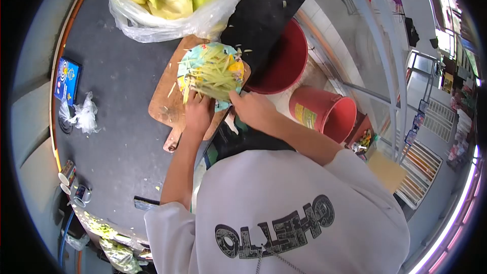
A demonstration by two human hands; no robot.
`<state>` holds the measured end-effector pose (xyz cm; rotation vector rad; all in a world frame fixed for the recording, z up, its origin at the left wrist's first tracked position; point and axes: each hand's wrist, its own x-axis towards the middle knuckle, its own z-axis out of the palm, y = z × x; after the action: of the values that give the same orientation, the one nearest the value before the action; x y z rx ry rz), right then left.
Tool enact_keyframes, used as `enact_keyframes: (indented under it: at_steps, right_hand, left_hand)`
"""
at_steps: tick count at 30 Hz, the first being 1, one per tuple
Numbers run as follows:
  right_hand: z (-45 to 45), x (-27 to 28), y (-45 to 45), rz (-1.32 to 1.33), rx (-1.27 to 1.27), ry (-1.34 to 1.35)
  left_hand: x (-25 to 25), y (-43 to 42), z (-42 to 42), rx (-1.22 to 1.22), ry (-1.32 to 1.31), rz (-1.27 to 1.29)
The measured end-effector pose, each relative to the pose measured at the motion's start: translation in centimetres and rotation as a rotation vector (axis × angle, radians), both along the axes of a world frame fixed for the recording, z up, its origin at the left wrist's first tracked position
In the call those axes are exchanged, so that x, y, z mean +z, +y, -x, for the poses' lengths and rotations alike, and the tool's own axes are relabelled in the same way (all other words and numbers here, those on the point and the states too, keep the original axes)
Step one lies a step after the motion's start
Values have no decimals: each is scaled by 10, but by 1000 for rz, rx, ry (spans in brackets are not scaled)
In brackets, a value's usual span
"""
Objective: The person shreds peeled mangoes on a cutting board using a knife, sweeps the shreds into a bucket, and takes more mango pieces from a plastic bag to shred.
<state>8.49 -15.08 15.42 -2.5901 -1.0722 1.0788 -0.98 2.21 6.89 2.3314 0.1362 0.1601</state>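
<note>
Thin pale-green shreds (218, 63) of what looks like green mango or papaya are heaped on a colourful patterned plate (187, 61). Under it lies a wooden cutting board (165, 99), its handle pointing toward my body. My left hand (199, 110) is closed at the plate's near side, its curled fingers against a dense bunch of shreds. At the near right edge, my right hand (252, 109) is closed too, and its grip is hidden. Beyond the board, a clear plastic bag (152, 33) holds several large peeled green-yellow fruit pieces (170, 2).
The dark table (116, 91) carries a blue box (67, 80), a crumpled plastic bag (85, 114), cups (81, 195) and a phone (146, 203). Red buckets (291, 66) stand to the right on the floor, beside metal rails (378, 30). Greenish scraps (99, 226) lie at the lower left.
</note>
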Motion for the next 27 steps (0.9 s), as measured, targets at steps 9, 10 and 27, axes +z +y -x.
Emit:
enact_keyframes:
  at_steps: [9,10,27]
  right_hand:
    - [9,7,0,19,-30,12]
    - [4,11,3,-20,-17,-16]
    - [17,-11,-2,-71,-64,-52]
  left_hand:
    - [3,-3,6,1,-9,-13]
    - [0,-1,4,0,-30,-13]
    - [-3,1,2,-16,-67,-26]
